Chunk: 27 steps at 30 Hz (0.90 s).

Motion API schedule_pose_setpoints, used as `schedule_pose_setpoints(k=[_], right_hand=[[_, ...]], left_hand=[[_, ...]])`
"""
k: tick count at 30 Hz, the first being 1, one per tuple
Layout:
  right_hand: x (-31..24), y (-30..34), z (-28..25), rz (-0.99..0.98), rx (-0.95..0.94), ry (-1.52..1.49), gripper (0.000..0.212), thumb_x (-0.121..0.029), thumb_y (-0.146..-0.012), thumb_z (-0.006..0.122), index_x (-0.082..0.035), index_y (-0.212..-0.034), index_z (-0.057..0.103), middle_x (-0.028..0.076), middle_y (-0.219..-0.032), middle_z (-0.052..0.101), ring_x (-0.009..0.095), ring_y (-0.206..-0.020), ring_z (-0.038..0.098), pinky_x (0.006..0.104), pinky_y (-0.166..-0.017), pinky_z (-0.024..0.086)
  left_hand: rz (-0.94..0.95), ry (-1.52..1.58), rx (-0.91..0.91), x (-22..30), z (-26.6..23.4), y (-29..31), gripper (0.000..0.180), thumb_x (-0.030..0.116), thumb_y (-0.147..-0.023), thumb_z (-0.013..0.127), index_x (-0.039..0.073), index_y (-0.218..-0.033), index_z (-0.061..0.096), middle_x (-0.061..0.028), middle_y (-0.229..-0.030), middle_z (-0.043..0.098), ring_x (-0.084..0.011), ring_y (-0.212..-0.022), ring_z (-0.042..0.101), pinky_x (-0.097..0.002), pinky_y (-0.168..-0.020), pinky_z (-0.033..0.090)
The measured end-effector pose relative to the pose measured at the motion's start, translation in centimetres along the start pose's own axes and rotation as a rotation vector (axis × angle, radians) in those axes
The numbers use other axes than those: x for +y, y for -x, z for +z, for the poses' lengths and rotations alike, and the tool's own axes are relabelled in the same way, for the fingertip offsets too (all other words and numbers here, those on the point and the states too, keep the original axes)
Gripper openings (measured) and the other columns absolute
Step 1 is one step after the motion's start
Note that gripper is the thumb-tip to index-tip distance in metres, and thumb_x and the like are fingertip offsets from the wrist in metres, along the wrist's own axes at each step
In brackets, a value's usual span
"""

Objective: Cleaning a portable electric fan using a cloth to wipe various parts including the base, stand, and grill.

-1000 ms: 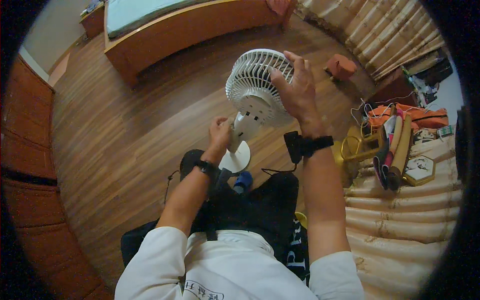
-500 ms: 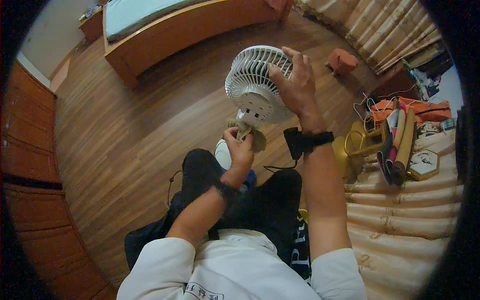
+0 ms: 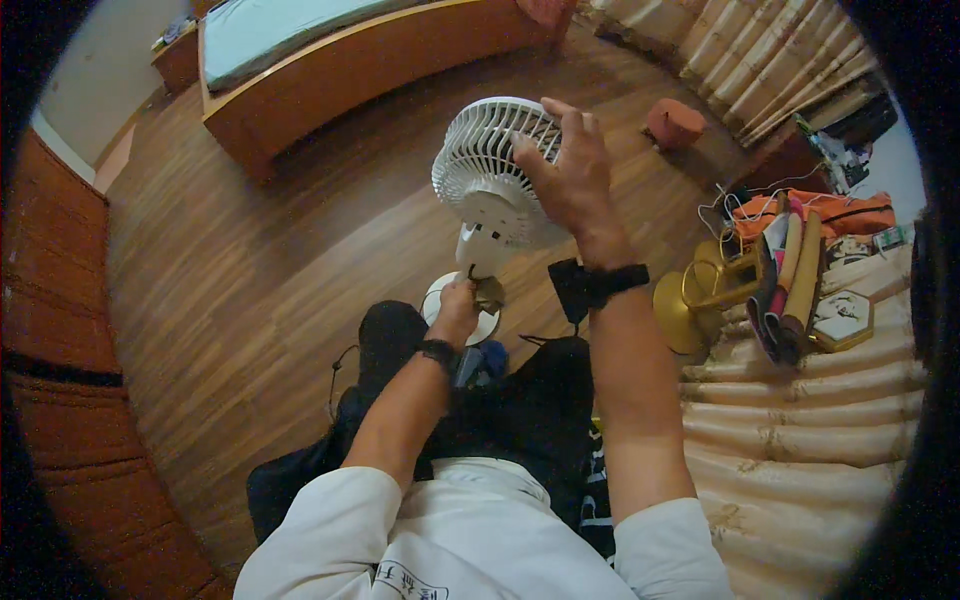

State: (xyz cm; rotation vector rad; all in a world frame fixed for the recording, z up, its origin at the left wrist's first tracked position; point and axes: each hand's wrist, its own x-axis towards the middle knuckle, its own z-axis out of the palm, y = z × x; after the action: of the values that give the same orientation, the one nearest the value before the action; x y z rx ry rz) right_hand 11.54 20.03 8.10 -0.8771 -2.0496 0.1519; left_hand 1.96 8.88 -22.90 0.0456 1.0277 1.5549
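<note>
A white fan point(image 3: 490, 205) with a slatted round cage stands before me, its head tilted and its back toward me. My right hand point(image 3: 580, 185) grips the right rim of the cage, thumb against the slats and fingers over the edge. Lower down, my left hand point(image 3: 456, 310) is closed around a crumpled olive-beige cloth point(image 3: 489, 295) at the fan's stem. Beneath that hand part of the round white base point(image 3: 436, 292) shows; hand and cloth hide the rest. A dark cord end shows just above my left fingers.
Beyond the wooden floor point(image 3: 300, 260) is a wooden bed point(image 3: 340, 85). An orange-red stool point(image 3: 676, 124) stands at the far right. Closer, a gold stand point(image 3: 685, 310), rolled fabrics point(image 3: 800, 280) and a hexagonal box point(image 3: 843, 320) sit beside pale curtain cloth point(image 3: 800, 430). Wooden cabinets point(image 3: 60, 270) line the left.
My left hand has moved down the stem with the cloth, now bunched smaller in it. The fan head and my right hand have shifted slightly left in view, the grip kept.
</note>
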Motion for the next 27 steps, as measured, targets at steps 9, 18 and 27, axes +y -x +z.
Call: schedule_pose_setpoints(k=[9, 18, 27], right_hand=[[0.3, 0.3, 0.1, 0.018, 0.028, -0.037, 0.069, -0.052, -0.079, 0.068, -0.004, -0.126, 0.055, 0.021, -0.114, 0.059, 0.039, -0.108, 0.056, 0.0494, -0.096, 0.044], [-0.3, 0.7, -0.7, 0.061, 0.0, 0.009, 0.064, -0.046, -0.081, 0.068, -0.004, -0.128, 0.056, 0.021, -0.115, 0.058, 0.036, -0.108, 0.056, 0.0456, -0.096, 0.045], [-0.5, 0.6, -0.4, 0.037, 0.041, -0.009, 0.068, -0.05, -0.077, 0.069, -0.007, -0.127, 0.055, 0.02, -0.113, 0.059, 0.038, -0.108, 0.056, 0.0504, -0.096, 0.044]], left_hand=[[-0.178, 0.289, -0.097, 2.0, 5.3, 5.5, 0.027, 0.021, -0.104, 0.046, 0.002, -0.118, 0.059, -0.0109, -0.108, 0.068, -0.0263, -0.087, 0.066, -0.0422, -0.08, 0.057], [0.056, 0.213, -0.182, 7.7, 10.6, 11.3, 0.026, 0.022, -0.102, 0.053, 0.003, -0.12, 0.059, -0.0109, -0.112, 0.068, -0.0245, -0.096, 0.065, -0.0392, -0.08, 0.057], [0.069, 0.052, 0.126, 4.5, 2.5, 4.5, 0.036, 0.014, -0.093, 0.064, 0.003, -0.126, 0.052, -0.0141, -0.109, 0.065, -0.0263, -0.089, 0.068, -0.0414, -0.067, 0.058]])
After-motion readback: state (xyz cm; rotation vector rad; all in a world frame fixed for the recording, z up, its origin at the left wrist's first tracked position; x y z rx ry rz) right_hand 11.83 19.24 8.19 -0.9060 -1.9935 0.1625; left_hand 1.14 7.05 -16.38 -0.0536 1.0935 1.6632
